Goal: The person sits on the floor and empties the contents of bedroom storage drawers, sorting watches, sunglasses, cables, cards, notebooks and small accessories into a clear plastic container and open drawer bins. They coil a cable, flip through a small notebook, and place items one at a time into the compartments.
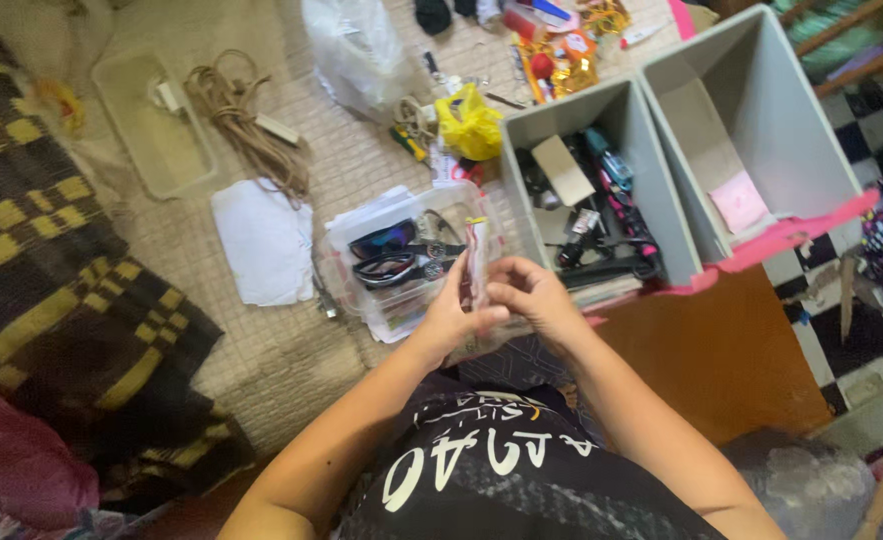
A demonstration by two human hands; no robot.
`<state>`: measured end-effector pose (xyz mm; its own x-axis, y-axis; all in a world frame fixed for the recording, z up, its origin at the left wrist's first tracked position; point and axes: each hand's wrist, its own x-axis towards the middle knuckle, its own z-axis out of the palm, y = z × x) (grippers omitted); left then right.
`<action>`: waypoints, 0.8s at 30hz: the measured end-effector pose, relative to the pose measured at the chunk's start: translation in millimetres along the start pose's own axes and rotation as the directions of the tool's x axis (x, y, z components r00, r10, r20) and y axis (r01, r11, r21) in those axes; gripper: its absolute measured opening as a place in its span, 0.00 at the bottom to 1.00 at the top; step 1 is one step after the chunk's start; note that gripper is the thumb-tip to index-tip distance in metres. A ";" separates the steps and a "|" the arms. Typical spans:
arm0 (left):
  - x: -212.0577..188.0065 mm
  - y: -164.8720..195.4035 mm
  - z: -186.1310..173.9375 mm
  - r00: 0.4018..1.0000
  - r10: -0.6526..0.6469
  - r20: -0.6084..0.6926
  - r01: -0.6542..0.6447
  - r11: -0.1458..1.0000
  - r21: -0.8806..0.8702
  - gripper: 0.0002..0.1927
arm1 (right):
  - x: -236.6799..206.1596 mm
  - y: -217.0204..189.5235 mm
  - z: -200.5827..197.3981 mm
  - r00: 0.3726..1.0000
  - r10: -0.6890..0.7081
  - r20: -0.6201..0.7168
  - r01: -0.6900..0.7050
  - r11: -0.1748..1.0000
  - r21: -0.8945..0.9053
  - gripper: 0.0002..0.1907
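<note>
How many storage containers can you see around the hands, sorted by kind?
Grey open bins: 2, one holding dark gear, one holding a pink piece.
Clear plastic tubs: 2, one with goggles just beyond the left hand and right hand, one beside the tan rope.
Total: 4

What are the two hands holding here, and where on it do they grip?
Both hands hold a small clear packet upright: the left hand and the right hand pinch its lower part, one from each side. Its contents cannot be told.
</note>
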<state>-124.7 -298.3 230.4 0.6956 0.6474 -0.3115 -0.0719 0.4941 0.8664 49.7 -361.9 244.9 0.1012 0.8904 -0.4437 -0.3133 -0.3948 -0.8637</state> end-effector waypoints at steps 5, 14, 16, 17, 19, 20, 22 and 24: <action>-1.9 34.2 -52.2 0.998 0.012 -0.065 -0.006 0.996 0.092 0.66 | 57.5 3.6 59.4 0.995 0.024 0.095 -0.033 0.995 0.090 0.17; 12.2 44.1 -182.8 0.988 0.028 -0.152 -0.049 0.989 -0.137 0.56 | 167.9 -4.4 130.2 0.973 0.113 0.204 -0.133 0.987 0.090 0.21; 13.6 36.2 -214.6 0.986 0.011 -0.163 -0.063 0.946 -0.318 0.48 | 196.0 1.2 136.8 0.962 0.174 0.210 -0.204 0.971 0.126 0.21; 14.6 31.4 -229.4 0.986 0.003 -0.168 -0.072 0.911 -0.407 0.44 | 211.4 5.7 139.4 0.960 0.183 0.211 -0.217 0.964 0.151 0.20; 15.4 22.2 -260.8 0.973 0.040 -0.225 -0.128 0.911 -0.391 0.40 | 244.1 16.6 142.0 0.956 0.200 0.214 -0.242 0.950 0.195 0.19; 16.0 17.2 -275.2 0.966 0.059 -0.253 -0.155 0.912 -0.379 0.38 | 260.6 23.7 143.6 0.957 0.182 0.226 -0.236 0.942 0.240 0.20; 19.0 6.3 -300.6 0.944 0.064 -0.323 -0.196 0.897 -0.396 0.37 | 298.2 37.3 148.3 0.958 0.141 0.249 -0.221 0.917 0.331 0.23; 20.4 -4.2 -325.5 0.922 0.030 -0.386 -0.201 0.889 -0.412 0.37 | 344.2 47.5 156.5 0.985 0.111 0.130 -0.117 0.992 0.042 0.18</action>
<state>-342.9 -98.3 93.4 0.3635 0.8355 -0.4122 -0.4979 0.5482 0.6720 -78.1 -38.7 88.5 -0.0574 0.8630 -0.5019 -0.3625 -0.4864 -0.7950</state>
